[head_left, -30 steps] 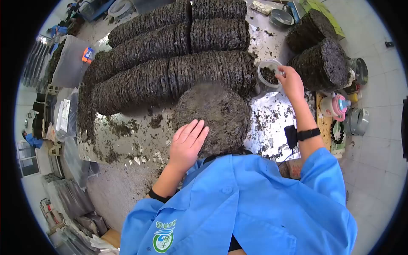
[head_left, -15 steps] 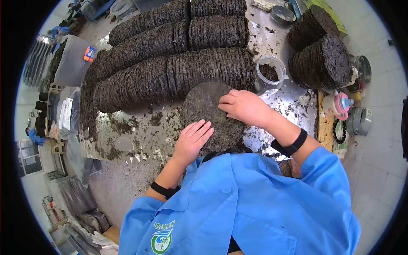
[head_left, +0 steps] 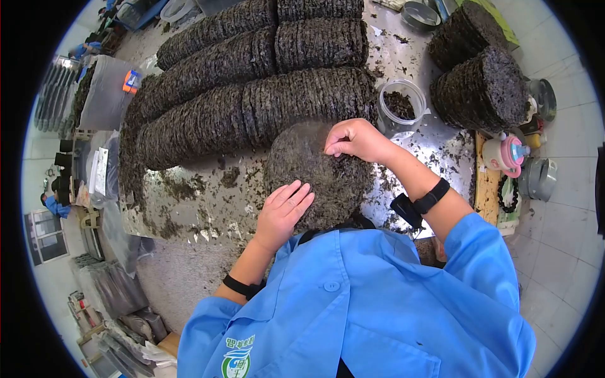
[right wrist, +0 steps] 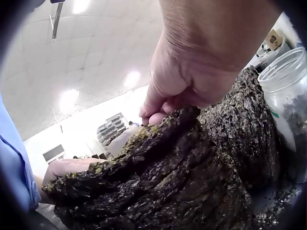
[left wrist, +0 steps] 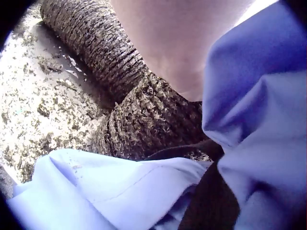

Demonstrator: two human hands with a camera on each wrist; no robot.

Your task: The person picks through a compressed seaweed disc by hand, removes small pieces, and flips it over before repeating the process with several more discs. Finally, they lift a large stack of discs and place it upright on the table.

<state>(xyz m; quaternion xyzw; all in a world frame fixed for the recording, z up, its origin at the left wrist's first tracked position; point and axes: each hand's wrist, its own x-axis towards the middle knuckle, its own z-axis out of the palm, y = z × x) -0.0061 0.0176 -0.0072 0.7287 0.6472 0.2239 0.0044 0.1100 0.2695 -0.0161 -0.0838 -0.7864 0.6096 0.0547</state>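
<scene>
A stack of dark, round, rough sheets (head_left: 315, 183), looking like seaweed, stands before the person at the table's front edge; its side shows in the left wrist view (left wrist: 144, 120). My left hand (head_left: 285, 215) rests with straight fingers on its near left top, and in the right wrist view the left hand (right wrist: 72, 166) lies along the rim. The right hand (head_left: 359, 140) is over the top's far right part, thumb and fingertips pinched together on what looks like a small flake; the right hand (right wrist: 184, 81) touches or nearly touches the surface. A clear jar (head_left: 402, 107) holds dark flakes.
Rows of packed sheets (head_left: 309, 101) lie behind the stack. Two more stacks (head_left: 482, 88) are at the right, near a pink cup (head_left: 502, 155) and metal tins (head_left: 537, 178). Loose flakes litter the metal table (head_left: 208, 214).
My right hand has moved from the jar leftward onto the stack, then slightly away from the body, its fingers drawing into a pinch. The left hand stays nearly in place.
</scene>
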